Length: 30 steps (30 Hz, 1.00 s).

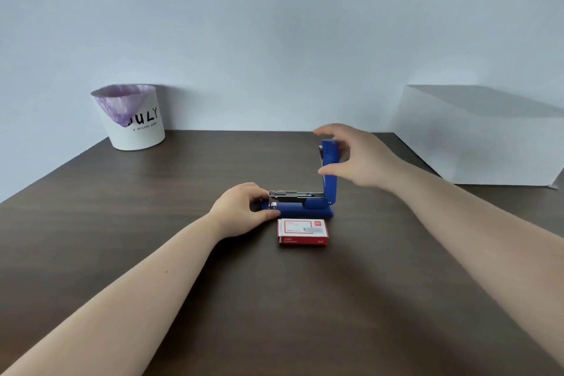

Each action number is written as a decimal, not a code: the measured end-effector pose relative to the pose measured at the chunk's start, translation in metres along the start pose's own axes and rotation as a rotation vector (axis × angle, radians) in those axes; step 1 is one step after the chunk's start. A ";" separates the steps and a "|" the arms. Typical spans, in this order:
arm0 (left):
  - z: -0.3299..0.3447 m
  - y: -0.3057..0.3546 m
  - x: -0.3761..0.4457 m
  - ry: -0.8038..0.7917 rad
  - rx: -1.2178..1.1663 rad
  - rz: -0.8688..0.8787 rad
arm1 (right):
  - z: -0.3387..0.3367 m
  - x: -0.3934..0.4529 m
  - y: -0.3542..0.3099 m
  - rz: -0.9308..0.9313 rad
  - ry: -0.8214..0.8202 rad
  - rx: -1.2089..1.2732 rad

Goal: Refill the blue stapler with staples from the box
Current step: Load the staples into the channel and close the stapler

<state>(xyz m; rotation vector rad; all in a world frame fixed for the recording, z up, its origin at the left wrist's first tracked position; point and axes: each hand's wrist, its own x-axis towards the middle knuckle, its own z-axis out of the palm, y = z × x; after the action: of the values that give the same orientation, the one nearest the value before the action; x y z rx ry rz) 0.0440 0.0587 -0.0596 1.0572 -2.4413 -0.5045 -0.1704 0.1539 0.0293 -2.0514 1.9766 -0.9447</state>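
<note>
The blue stapler [300, 210] lies on the dark wooden table [183, 253] with its top arm [330, 174] swung upright and the metal staple channel [294, 194] exposed. My left hand [241, 210] grips the front end of the stapler base. My right hand [354, 156] holds the raised top arm between thumb and fingers. A red and white staple box [303, 231] lies closed on the table, just in front of the stapler and touching neither hand.
A white bin [131, 117] with a purple liner stands at the table's back left corner. A large white box [482, 134] sits at the back right. A pale wall runs behind the table.
</note>
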 end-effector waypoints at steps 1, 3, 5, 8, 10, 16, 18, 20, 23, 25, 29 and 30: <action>0.001 -0.001 0.000 0.002 -0.004 -0.003 | 0.009 0.001 -0.006 -0.009 -0.010 0.028; 0.001 -0.002 0.000 0.007 -0.010 -0.012 | 0.029 0.006 -0.015 -0.038 -0.067 0.004; 0.001 -0.002 0.000 0.014 -0.008 -0.016 | 0.048 0.011 -0.020 -0.088 -0.149 -0.081; 0.001 -0.002 0.000 0.014 -0.024 -0.016 | 0.065 0.017 -0.019 -0.139 -0.264 -0.212; 0.001 -0.003 0.000 0.010 -0.031 -0.015 | 0.065 0.019 -0.018 -0.135 -0.285 -0.224; 0.002 -0.005 0.001 0.002 -0.030 -0.023 | 0.066 0.017 -0.013 -0.127 -0.286 -0.175; 0.002 -0.005 0.000 0.010 -0.036 -0.023 | 0.068 0.013 -0.012 -0.123 -0.269 -0.171; 0.001 -0.005 -0.002 0.014 -0.057 -0.036 | 0.062 0.007 -0.010 -0.106 -0.223 -0.168; -0.003 -0.006 -0.006 0.000 -0.104 -0.039 | 0.044 -0.004 -0.001 -0.022 -0.186 -0.108; -0.004 -0.005 -0.009 0.042 -0.144 -0.064 | 0.035 -0.012 0.006 0.044 -0.235 -0.132; -0.008 -0.008 -0.013 0.180 -0.196 -0.175 | 0.041 -0.014 0.015 0.058 -0.274 -0.259; -0.009 -0.011 -0.014 0.207 -0.193 -0.196 | 0.043 -0.013 0.017 0.059 -0.267 -0.257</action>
<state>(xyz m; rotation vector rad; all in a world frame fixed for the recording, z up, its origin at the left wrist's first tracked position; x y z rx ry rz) 0.0633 0.0608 -0.0605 1.2070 -2.0759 -0.6450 -0.1611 0.1502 -0.0180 -2.0994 2.0847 -0.3960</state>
